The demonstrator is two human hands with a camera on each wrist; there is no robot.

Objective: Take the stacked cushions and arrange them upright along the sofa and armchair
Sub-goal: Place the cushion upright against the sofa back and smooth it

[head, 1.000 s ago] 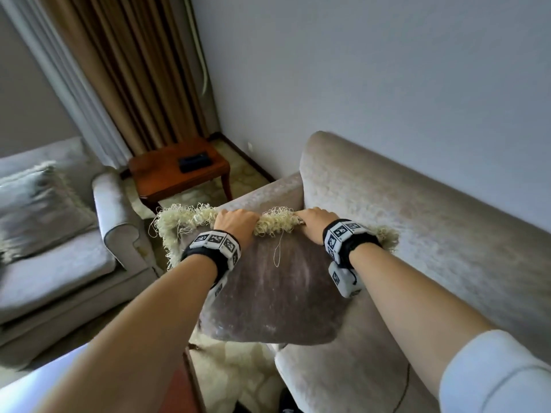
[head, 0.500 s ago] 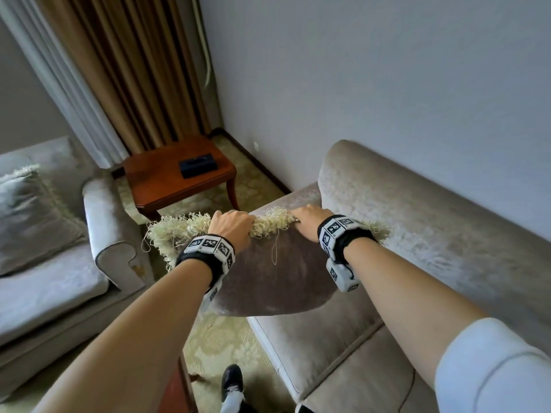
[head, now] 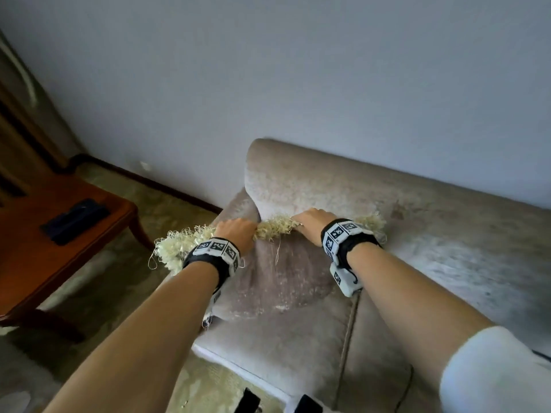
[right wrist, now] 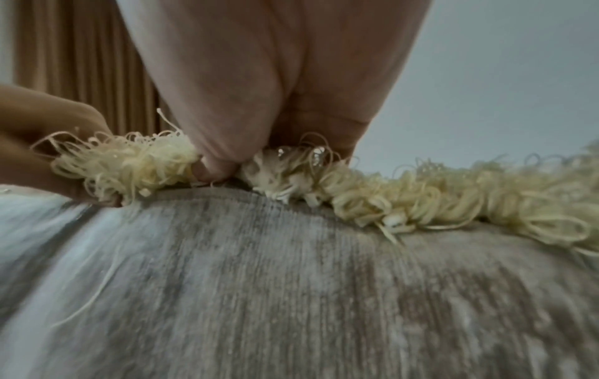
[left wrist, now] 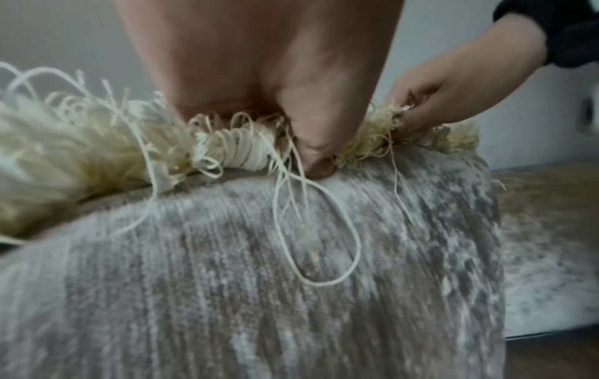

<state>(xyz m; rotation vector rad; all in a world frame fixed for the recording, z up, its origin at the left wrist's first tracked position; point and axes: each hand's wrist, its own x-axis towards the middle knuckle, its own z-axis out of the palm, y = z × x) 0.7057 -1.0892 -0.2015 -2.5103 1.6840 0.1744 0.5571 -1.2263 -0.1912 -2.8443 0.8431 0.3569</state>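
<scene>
Carried from beyond the armrest a second ago, the fringed cushion (head: 280,272) now hangs over the left end of the sofa (head: 447,248), its lower edge at or just above the seat, though actual contact cannot be made out. Both hands grip the cream fringe (head: 272,229) along its top edge: the left hand (head: 235,234) with fingers (left wrist: 317,153) curled into the tassels and the thumb pressed against the grey velvet face, the right hand (head: 313,222) pinching the same edge just beside it. The cushion's top edge runs left to right, roughly parallel to the backrest (head: 328,180), which stands directly behind the knuckles. Judging by that line-up, the cushion needs only to settle down and lean back against the corner by the armrest to stand upright. A wooden side table (head: 59,239) stands well apart on the left.
</scene>
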